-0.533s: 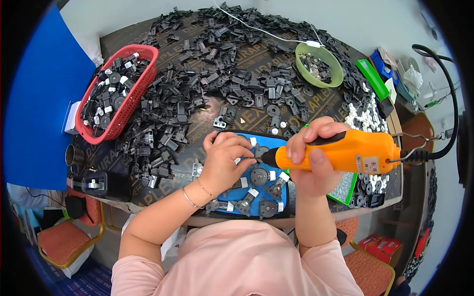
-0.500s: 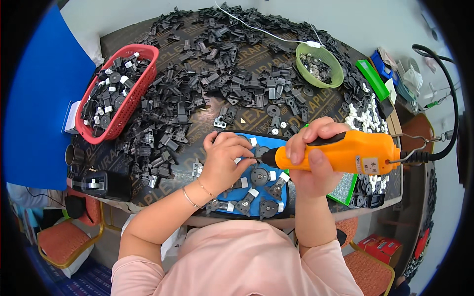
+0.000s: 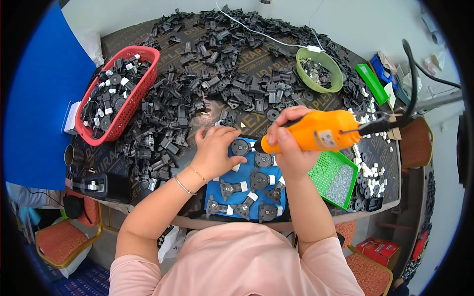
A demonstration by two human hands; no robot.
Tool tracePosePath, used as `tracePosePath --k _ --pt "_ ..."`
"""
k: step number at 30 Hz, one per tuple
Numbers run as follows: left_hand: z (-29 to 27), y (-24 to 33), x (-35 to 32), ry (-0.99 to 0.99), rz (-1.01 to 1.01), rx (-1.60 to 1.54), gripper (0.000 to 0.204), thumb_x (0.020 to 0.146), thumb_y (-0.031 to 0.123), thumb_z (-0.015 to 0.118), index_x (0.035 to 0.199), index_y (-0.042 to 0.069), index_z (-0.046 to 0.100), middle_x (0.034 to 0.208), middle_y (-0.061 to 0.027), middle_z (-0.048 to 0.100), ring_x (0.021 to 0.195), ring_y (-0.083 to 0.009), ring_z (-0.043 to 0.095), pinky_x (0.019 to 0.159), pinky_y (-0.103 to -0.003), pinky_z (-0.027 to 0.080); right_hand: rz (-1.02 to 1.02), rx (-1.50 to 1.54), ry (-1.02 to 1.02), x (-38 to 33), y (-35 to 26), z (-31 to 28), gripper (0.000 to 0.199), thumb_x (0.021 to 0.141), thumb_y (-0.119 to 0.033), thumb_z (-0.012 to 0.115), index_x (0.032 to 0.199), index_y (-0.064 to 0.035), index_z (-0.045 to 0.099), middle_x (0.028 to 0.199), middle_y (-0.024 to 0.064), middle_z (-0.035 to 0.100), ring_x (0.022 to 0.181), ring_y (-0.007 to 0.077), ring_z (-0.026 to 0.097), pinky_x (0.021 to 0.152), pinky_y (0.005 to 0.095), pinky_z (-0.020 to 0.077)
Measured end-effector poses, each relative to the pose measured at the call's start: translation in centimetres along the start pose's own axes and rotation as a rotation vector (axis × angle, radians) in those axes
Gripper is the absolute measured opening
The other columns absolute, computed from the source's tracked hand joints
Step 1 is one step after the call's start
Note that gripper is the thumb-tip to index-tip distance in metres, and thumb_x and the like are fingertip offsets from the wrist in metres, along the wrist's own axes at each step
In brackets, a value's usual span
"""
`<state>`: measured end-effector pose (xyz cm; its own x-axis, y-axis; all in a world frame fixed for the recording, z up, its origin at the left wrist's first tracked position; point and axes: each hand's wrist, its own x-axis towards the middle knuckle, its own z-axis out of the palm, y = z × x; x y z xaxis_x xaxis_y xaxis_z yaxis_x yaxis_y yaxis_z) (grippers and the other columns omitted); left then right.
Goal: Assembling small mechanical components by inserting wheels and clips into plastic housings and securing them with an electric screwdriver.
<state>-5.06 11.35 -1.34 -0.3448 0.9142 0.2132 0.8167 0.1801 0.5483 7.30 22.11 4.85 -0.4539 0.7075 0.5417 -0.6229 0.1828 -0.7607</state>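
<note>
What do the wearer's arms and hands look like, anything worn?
Both forearms are bare, no gloves. Left hand: two thin bracelets at the wrist. Right hand: nothing visible on wrist or fingers. Short pale-pink sleeves cover the upper arms.

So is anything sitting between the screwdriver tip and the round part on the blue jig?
Nothing visible does. The orange electric screwdriver in the right hand angles down onto the black round part, which the left hand steadies from the side.

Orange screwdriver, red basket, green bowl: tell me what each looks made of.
Orange screwdriver: seems moulded plastic, smooth with a slight sheen.
Red basket: likely plastic, an evenly coloured open lattice wall.
Green bowl: probably plastic, with a thin, uniform matte rim.
</note>
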Motion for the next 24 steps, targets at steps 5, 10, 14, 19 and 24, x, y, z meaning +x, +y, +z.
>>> tracePosePath --k 5,10,14,19,24 --pt "0.4 -0.7 0.8 -0.120 -0.005 0.059 0.051 0.061 0.033 0.079 0.107 0.018 0.063 0.110 0.0021 0.061 0.114 -0.0212 0.047 0.102 -0.054 0.017 0.002 -0.122 -0.051 0.5 1.6 0.0 0.027 0.076 0.009 0.056 0.099 -0.0007 0.046 0.091 0.0115 0.050 0.061 0.0143 0.054 0.056 0.0264 0.0479" --pt "0.3 -0.8 1.2 -0.173 -0.014 0.071 0.046 0.062 0.032 0.078 0.103 0.017 0.065 0.100 0.0033 0.064 0.110 -0.0200 0.049 0.101 -0.055 0.017 0.105 -0.058 0.004 0.3 2.4 0.9 0.026 0.075 0.011 0.055 0.097 -0.0003 0.046 0.089 0.0105 0.049 0.060 0.0139 0.055 0.055 0.0260 0.0480" --pt "0.5 -1.1 1.5 -0.128 0.013 0.029 0.044 0.058 0.031 0.079 0.098 0.015 0.068 0.096 0.0017 0.065 0.108 -0.0192 0.049 0.100 -0.055 0.017 0.133 -0.074 -0.037 0.1 3.1 0.9 0.027 0.074 0.012 0.054 0.096 0.0001 0.045 0.088 0.0096 0.047 0.061 0.0131 0.055 0.053 0.0253 0.0479" --pt "0.6 -1.2 1.6 -0.131 0.008 0.033 0.044 0.057 0.032 0.079 0.096 0.014 0.069 0.094 0.0010 0.065 0.107 -0.0189 0.049 0.101 -0.054 0.017 0.151 -0.106 -0.079 0.1 3.3 0.6 0.026 0.073 0.011 0.057 0.095 0.0002 0.046 0.088 0.0097 0.048 0.061 0.0127 0.056 0.053 0.0250 0.0481" --pt "0.2 -0.9 1.7 -0.160 0.001 0.048 0.044 0.058 0.032 0.079 0.097 0.013 0.069 0.093 0.0006 0.065 0.107 -0.0196 0.049 0.101 -0.055 0.016 0.198 -0.059 -0.110 1.6 2.7 -0.2 0.028 0.071 0.006 0.063 0.094 -0.0016 0.049 0.088 0.0108 0.050 0.061 0.0143 0.056 0.056 0.0255 0.0488"
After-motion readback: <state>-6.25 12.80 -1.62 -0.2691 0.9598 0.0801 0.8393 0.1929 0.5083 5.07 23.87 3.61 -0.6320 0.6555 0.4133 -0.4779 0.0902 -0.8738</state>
